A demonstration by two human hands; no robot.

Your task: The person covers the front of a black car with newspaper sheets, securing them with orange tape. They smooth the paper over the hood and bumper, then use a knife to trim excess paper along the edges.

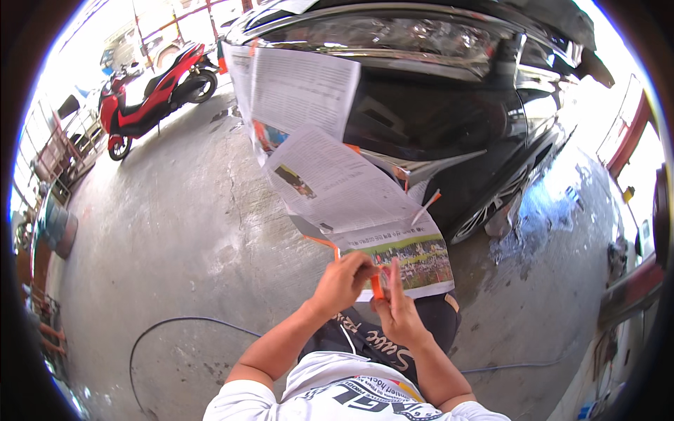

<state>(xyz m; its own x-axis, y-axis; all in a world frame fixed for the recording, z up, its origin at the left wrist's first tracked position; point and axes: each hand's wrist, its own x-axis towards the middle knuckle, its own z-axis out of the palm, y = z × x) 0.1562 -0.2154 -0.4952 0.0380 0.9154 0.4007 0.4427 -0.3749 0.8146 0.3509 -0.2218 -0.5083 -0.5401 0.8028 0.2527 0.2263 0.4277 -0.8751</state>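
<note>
Both my hands meet in front of my body at a small roll of orange tape (378,286). My left hand (338,284) is closed in a pinch at the tape's upper edge; its fingertips are partly hidden. My right hand (401,316) grips the roll from the other side, with one finger pointing up along it. Just beyond my hands hangs a newspaper sheet (414,263) with a colour photo. More newspaper (337,182) overlaps above it, along the dark car's (435,112) end. Orange tape strips (319,241) show at the paper's edges.
A red scooter (158,95) stands at the far left on the concrete floor (175,231). A dark hose (189,319) curves across the floor beside me. Crumpled, bluish clear plastic (544,210) lies by the car's wheel (491,203). A bucket-like container (60,228) stands at the left edge.
</note>
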